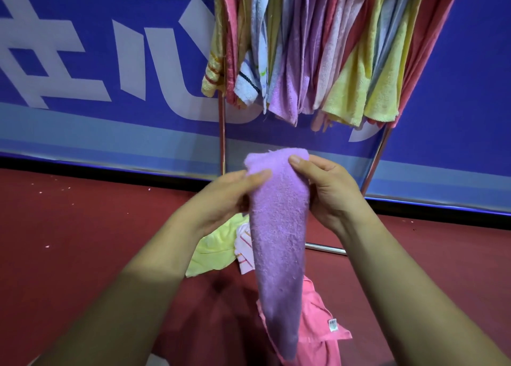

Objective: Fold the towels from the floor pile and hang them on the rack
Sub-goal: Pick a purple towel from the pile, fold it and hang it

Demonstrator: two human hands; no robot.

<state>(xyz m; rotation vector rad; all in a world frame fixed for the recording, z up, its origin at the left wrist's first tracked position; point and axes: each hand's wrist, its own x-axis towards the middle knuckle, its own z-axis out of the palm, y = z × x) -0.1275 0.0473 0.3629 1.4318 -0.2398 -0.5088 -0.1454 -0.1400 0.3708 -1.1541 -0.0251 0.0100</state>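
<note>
Purple towel (pixel 279 241), folded lengthwise into a long narrow strip, hangs in front of you at the centre of the head view. Its top edge is level with your hands and its lower end tapers down over the floor pile.

Your left hand (pixel 226 197) pinches the towel's upper left edge, thumb lying across the front of the cloth and fingers tucked behind it. Your right hand (pixel 329 191) pinches the upper right corner, thumb pressed on the front near the top and fingers curled behind. The two hands sit close together, with only the width of the strip between them.

Beneath the towel, on the dark red floor (pixel 83 241), lie three more: a yellow-green towel (pixel 213 249) to the left, a white striped towel (pixel 244 249) touching it, and a pink towel (pixel 318 324) lower down with a small white label (pixel 333 324) showing.

Beyond your hands stands the metal rack (pixel 222 139), its uprights rising at left and right. Hung towels (pixel 304 47) crowd it side by side in yellow, pink, pale blue and lilac. Behind the rack is a blue banner (pixel 110 61) with large white lettering.
</note>
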